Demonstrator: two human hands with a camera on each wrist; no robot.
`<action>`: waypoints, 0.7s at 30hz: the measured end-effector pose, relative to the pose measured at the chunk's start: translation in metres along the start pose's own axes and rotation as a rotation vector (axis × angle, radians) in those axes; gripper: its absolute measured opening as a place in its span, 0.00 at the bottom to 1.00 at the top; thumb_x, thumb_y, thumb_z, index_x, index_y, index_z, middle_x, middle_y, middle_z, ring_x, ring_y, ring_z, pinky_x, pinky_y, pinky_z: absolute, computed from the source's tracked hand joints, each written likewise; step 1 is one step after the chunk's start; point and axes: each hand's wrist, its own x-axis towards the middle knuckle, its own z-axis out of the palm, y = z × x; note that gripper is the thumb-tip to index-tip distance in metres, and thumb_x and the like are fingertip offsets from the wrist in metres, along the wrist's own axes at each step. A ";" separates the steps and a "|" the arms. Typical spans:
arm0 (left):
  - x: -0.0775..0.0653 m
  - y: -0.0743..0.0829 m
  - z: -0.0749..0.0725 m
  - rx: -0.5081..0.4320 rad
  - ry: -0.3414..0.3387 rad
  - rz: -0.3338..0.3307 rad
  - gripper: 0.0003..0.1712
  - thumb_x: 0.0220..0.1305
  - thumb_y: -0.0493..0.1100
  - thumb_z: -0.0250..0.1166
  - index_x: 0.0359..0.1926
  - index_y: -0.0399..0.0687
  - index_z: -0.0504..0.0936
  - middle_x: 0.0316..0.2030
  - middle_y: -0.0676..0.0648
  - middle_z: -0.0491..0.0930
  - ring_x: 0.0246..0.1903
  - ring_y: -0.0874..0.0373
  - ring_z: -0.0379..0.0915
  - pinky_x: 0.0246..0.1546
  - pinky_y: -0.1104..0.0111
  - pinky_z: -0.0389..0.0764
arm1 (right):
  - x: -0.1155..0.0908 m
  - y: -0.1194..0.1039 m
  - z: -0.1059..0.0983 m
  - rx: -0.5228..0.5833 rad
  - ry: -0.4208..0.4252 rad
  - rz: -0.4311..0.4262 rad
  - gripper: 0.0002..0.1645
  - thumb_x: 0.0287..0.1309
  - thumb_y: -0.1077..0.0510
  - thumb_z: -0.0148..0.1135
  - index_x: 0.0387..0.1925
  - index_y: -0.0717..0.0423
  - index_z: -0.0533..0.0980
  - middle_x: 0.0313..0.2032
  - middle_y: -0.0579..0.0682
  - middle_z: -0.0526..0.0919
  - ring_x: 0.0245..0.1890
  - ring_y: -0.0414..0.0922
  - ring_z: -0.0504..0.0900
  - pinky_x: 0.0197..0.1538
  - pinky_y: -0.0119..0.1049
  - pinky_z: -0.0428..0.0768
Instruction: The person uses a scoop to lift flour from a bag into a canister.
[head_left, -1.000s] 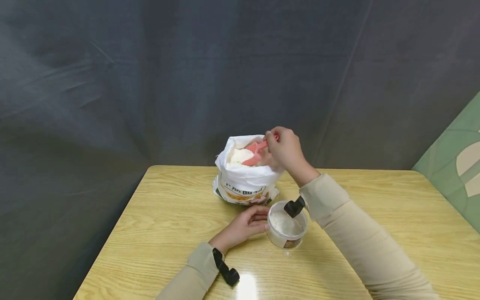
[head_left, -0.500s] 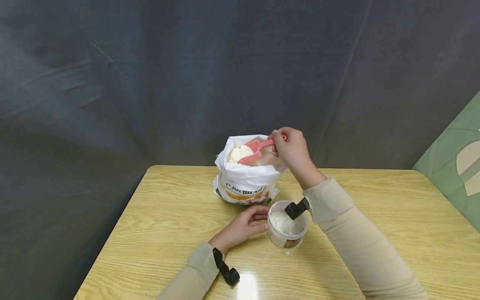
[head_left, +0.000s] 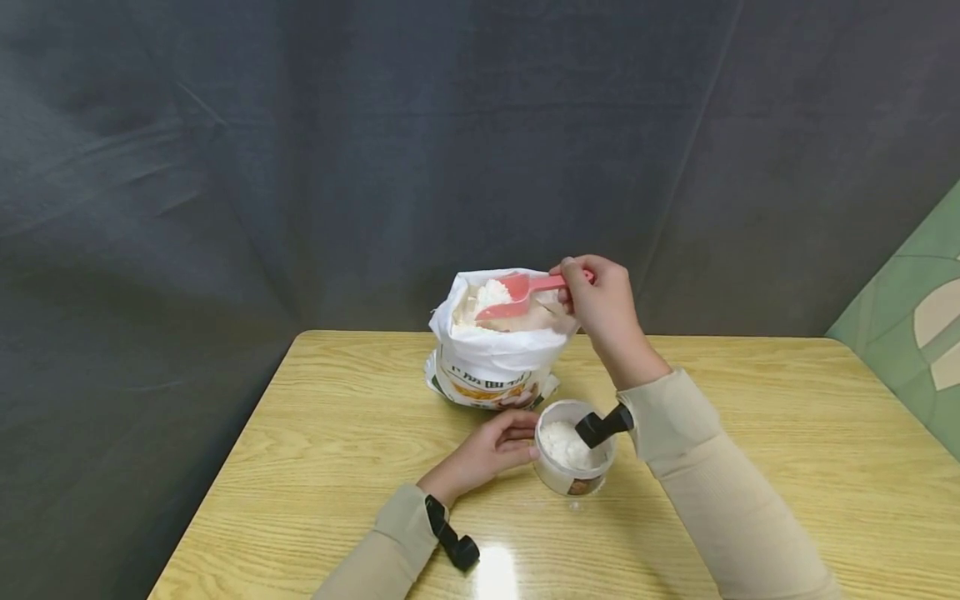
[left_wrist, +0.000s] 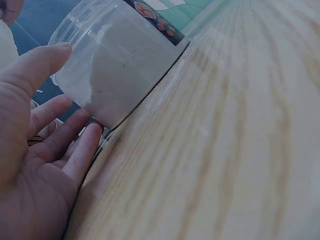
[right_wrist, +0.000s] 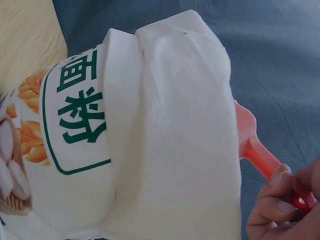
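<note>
My right hand (head_left: 600,293) pinches the handle of a pink scoop (head_left: 517,297), also seen in the right wrist view, where the bag hides most of the scoop (right_wrist: 245,127). White flour (head_left: 492,293) fills the scoop's bowl, which is over the mouth of an upright flour bag (head_left: 498,354) with its top folded out. My left hand (head_left: 491,450), fingers loosely extended, rests beside a clear round tub (head_left: 558,479). In the left wrist view its fingertips are right at the wall of the tub (left_wrist: 120,65). Flour lies inside the tub.
The wooden table (head_left: 322,433) holds the bag toward its back edge and the tub in front of it. A dark curtain (head_left: 375,167) hangs behind. A green patterned surface (head_left: 907,317) stands at the right. Traces of flour (head_left: 574,506) lie before the tub.
My right hand has moved right, drawing the scoop up out of the flour in the bag with a load in it. The left hand, tub and bag have stayed in place.
</note>
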 end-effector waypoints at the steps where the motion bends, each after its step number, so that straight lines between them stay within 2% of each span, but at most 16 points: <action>1: 0.000 0.000 0.000 0.003 0.001 -0.003 0.29 0.71 0.36 0.65 0.68 0.34 0.69 0.65 0.39 0.71 0.64 0.48 0.70 0.64 0.69 0.74 | -0.001 -0.001 -0.001 0.004 0.004 0.003 0.21 0.77 0.54 0.50 0.44 0.70 0.79 0.22 0.46 0.76 0.21 0.36 0.73 0.26 0.25 0.79; 8: 0.000 0.000 -0.001 0.010 -0.004 -0.008 0.29 0.71 0.37 0.65 0.69 0.35 0.68 0.66 0.39 0.71 0.64 0.49 0.70 0.65 0.69 0.74 | -0.009 -0.001 -0.012 0.032 0.037 0.026 0.22 0.77 0.50 0.50 0.46 0.67 0.79 0.27 0.49 0.77 0.25 0.38 0.74 0.28 0.24 0.80; 14: 0.000 0.001 -0.002 0.009 -0.007 -0.008 0.29 0.71 0.37 0.65 0.69 0.36 0.69 0.66 0.40 0.71 0.64 0.49 0.70 0.64 0.69 0.75 | -0.013 0.000 -0.023 0.105 0.072 0.037 0.21 0.76 0.50 0.52 0.46 0.67 0.79 0.26 0.48 0.77 0.23 0.39 0.73 0.27 0.23 0.78; 21: -0.001 0.002 -0.001 0.003 -0.004 -0.003 0.28 0.71 0.37 0.64 0.69 0.35 0.69 0.66 0.39 0.71 0.64 0.49 0.70 0.65 0.68 0.74 | -0.017 0.001 -0.039 0.268 0.119 0.032 0.16 0.74 0.54 0.57 0.40 0.65 0.80 0.23 0.48 0.77 0.20 0.38 0.72 0.22 0.22 0.75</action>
